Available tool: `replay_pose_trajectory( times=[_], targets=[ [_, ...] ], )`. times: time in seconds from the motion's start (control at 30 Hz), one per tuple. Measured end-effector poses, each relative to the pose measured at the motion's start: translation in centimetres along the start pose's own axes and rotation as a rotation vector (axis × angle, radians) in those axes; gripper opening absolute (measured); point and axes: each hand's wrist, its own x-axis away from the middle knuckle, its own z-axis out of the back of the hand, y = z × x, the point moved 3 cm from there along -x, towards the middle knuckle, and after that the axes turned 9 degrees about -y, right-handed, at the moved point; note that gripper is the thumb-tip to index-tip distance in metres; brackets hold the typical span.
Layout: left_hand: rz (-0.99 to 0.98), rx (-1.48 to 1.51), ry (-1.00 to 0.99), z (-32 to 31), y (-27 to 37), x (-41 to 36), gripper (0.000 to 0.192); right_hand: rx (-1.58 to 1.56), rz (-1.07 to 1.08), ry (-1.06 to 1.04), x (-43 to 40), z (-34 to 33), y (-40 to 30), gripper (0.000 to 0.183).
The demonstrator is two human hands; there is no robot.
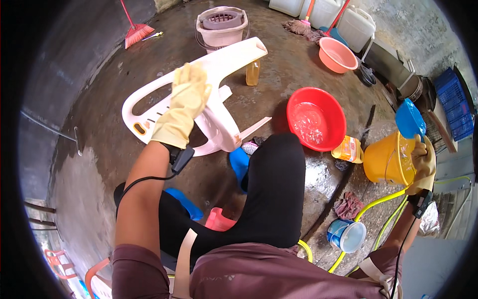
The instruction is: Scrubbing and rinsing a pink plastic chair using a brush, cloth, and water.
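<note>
A white plastic chair [239, 59] lies tipped over on the wet floor in front of me. My left hand [188, 89], in a cream rubber glove, grips it near an armrest; the fingertips lie against the plastic, and the thumb's underside is hidden. On the far right, my gloved right hand [424, 162] holds the handle of a blue plastic dipper [409, 117]. The dipper is raised over the rim of a yellow bucket [379, 159] with water in it. A red basin [338, 106] containing water stands between the chair and the bucket.
A yellow plastic jug [347, 149] stands against the basin's near side. A yellow hose [377, 203] runs past a crumpled rag [349, 205] and a small tub [353, 237]. Farther off are a mop bucket [220, 35], a bottle [253, 73], a pink basin [338, 56] and a broom [138, 33].
</note>
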Motion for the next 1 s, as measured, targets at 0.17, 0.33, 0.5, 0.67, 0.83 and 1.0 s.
replay_pose_trajectory(
  times=[0.17, 0.33, 0.5, 0.67, 0.83, 1.0],
  targets=[
    [-0.054, 0.294, -0.037, -0.3, 2.2, 2.3, 0.063, 0.220, -0.105, -0.161, -2.1, -11.4, 7.7, 0.031],
    [-0.123, 0.329, -0.042, 0.0, 3.6, 0.0, 0.064, 0.262, -0.059, -0.143, 1.4, -23.2, 17.4, 0.028],
    [-0.160, 0.386, -0.063, -0.2, 1.6, 1.2, 0.056, 0.272, -0.263, -0.327, -1.6, -31.7, 27.1, 0.033],
    [-0.170, 0.549, -0.038, -0.2, 0.6, -2.0, 0.039, 0.232, -0.560, -0.550, -1.4, -35.6, 26.7, 0.036],
    [0.307, 0.189, 0.232, -1.5, -15.1, 3.5, 0.061, 0.351, -0.597, -0.636, 1.4, -40.3, 28.3, 0.033],
    [0.667, 0.731, -0.255, -11.7, -26.4, 11.5, 0.084, 0.420, -0.564, -0.562, 0.2, -40.9, 29.7, 0.033]
  ],
)
